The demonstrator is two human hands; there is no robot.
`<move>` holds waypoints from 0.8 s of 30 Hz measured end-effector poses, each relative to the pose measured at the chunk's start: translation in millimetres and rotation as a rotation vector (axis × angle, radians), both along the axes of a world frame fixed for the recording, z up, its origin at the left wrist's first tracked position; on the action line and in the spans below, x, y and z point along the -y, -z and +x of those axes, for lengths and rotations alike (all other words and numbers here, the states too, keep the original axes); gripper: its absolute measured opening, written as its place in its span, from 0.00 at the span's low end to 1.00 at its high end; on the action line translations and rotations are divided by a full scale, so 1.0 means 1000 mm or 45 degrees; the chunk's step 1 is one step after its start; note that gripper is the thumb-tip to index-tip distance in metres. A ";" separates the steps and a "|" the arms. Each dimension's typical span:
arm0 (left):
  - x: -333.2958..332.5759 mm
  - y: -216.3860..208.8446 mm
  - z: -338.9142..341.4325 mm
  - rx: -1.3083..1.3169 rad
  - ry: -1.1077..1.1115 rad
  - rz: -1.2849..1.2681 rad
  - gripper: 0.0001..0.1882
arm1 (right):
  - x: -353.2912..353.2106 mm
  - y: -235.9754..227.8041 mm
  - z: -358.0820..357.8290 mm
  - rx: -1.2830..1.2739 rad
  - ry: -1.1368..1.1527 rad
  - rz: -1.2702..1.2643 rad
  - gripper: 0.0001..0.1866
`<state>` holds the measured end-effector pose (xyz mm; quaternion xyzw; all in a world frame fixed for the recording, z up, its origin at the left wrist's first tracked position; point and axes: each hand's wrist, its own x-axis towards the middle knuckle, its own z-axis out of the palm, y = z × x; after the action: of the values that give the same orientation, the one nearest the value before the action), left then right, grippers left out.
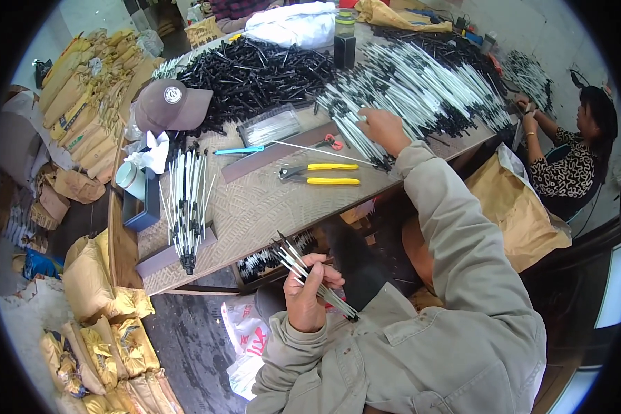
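Note:
My left hand (307, 293) is closed around a small bundle of thin white rods with black ends (330, 297), held tilted in front of my body. Stretched over the table, my right hand (385, 130) is at the near left part of a large pile of similar white rods (421, 86). Its fingers are curled in, and whatever they pinch is hidden. Nearer me on the table lie yellow-handled pliers (321, 174), a red-handled cutting tool (331, 142) and a light blue tool (239, 150). One long thin rod (317, 150) lies slantwise beside the pliers.
A heap of black parts (255, 76) covers the table's far middle. At left are a cap (174, 105), a standing bundle of rods (186, 200) and a cup (131, 178). A co-worker (573, 148) sits at right beside brown paper (514, 207). Sacks (93, 276) line the left floor.

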<state>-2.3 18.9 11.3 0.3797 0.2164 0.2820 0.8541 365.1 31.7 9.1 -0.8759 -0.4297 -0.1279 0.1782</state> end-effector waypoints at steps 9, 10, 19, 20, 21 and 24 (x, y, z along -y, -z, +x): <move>-0.002 0.009 -0.001 -0.022 -0.049 0.163 0.14 | -0.047 0.012 0.005 0.157 0.056 -0.320 0.12; -0.003 0.010 -0.003 -0.017 -0.067 0.208 0.15 | -0.046 0.013 0.007 0.031 0.103 -0.207 0.13; -0.004 0.019 -0.007 -0.083 -0.037 0.090 0.15 | -0.023 -0.010 0.030 -0.857 -0.169 0.641 0.09; -0.003 0.019 -0.006 -0.082 -0.036 0.086 0.15 | -0.019 -0.022 0.023 -1.015 -0.231 0.864 0.08; -0.002 0.019 -0.004 -0.098 -0.027 0.093 0.15 | -0.014 -0.037 0.014 -1.172 -0.291 1.090 0.07; -0.002 0.015 0.001 -0.126 -0.056 0.069 0.16 | 0.012 -0.083 -0.045 -0.889 -0.370 1.416 0.06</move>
<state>-1.3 21.0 -3.9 0.4112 0.2591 0.2875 0.8253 319.7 19.8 91.8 -0.5771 -0.3305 -0.0141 0.7467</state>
